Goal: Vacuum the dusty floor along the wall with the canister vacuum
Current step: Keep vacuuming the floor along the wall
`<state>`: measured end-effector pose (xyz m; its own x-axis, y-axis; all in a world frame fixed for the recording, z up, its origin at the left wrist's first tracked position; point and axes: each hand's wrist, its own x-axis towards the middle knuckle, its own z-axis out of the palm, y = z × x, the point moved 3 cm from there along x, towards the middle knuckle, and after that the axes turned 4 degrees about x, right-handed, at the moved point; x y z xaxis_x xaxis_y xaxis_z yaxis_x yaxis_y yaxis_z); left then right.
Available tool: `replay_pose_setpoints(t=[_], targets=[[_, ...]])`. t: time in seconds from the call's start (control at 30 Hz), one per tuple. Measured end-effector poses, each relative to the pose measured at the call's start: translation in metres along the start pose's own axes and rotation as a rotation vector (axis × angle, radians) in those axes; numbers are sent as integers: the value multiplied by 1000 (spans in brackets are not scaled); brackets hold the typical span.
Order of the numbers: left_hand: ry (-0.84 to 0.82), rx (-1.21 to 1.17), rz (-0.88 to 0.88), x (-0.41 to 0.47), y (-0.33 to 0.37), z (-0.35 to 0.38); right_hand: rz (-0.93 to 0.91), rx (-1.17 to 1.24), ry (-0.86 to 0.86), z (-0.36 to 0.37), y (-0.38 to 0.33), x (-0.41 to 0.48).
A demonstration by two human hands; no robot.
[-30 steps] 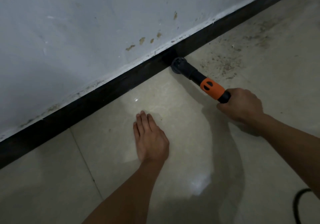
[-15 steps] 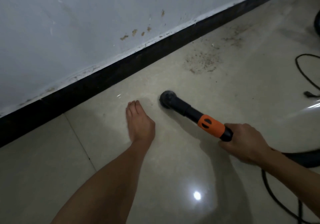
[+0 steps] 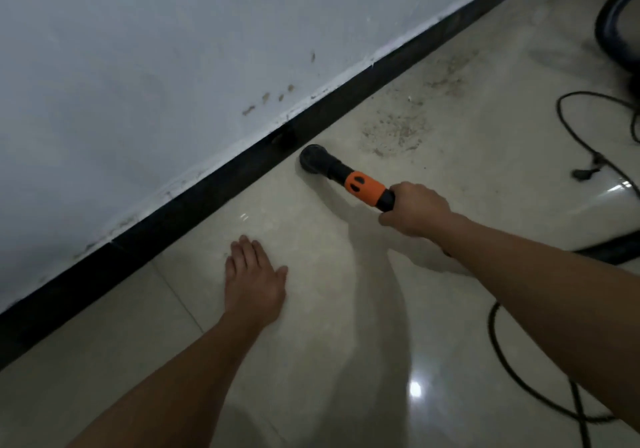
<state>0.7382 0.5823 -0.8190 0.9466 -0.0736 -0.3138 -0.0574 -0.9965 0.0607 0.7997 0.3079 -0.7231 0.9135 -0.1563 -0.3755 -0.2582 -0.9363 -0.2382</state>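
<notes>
My right hand point(image 3: 415, 210) grips the black end of the vacuum wand, just behind its orange collar point(image 3: 365, 186). The round black nozzle point(image 3: 312, 158) sits on the cream tile floor, a short way out from the black skirting board point(image 3: 207, 188). A patch of brown dust point(image 3: 398, 132) lies on the floor to the right of the nozzle, with more dust point(image 3: 446, 73) further along the wall. My left hand point(image 3: 254, 279) rests flat on the floor, fingers straight, left of and nearer than the nozzle.
A white wall point(image 3: 138, 66) with brown spots rises above the skirting. A thick black hose point(image 3: 613, 28) loops at the top right. A thin black power cord point(image 3: 575, 136) with its plug point(image 3: 587, 172) trails down the right side.
The nozzle went from against the skirting out onto the open floor near my left hand, and now sits back close to the skirting. My left hand stays flat on the floor.
</notes>
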Motion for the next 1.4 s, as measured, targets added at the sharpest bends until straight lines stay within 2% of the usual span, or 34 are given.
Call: replay_pose_setpoints(t=[0.1, 0.2, 0.27, 0.5, 0.6, 0.67, 0.73, 0.97, 1.1, 1.2, 1.33, 1.4], targets=[[-153, 26, 48, 2, -5, -12, -42, -74, -24, -17, -8, -9], [-214, 22, 55, 3, -9, -20, -159, -168, -111, -5, -10, -46], [-256, 47, 60, 4, -7, -22, -168, -175, -144, 0, -7, -55], [-451, 172, 89, 17, -3, -43, 13, -85, -85, -27, 19, -17], [-598, 270, 45, 31, 8, -59, 53, -63, -99, -32, 63, -37], [-631, 275, 15, 47, 22, -70, 101, -48, -69, -35, 102, -56], [-557, 195, -1, 62, 47, -72, 176, -31, -19, -34, 143, -78], [-109, -35, -16, 70, 184, -28, 352, 164, 77, -2, 252, -144], [109, -106, -56, 77, 214, -13, 350, 70, 19, 15, 289, -185], [205, -141, -87, 79, 222, -5, 322, 12, 44, 18, 305, -191], [231, -147, -113, 80, 221, -2, 470, 160, 230, -9, 337, -151], [242, -149, -118, 79, 222, -4, 465, 215, 255, -23, 343, -131]])
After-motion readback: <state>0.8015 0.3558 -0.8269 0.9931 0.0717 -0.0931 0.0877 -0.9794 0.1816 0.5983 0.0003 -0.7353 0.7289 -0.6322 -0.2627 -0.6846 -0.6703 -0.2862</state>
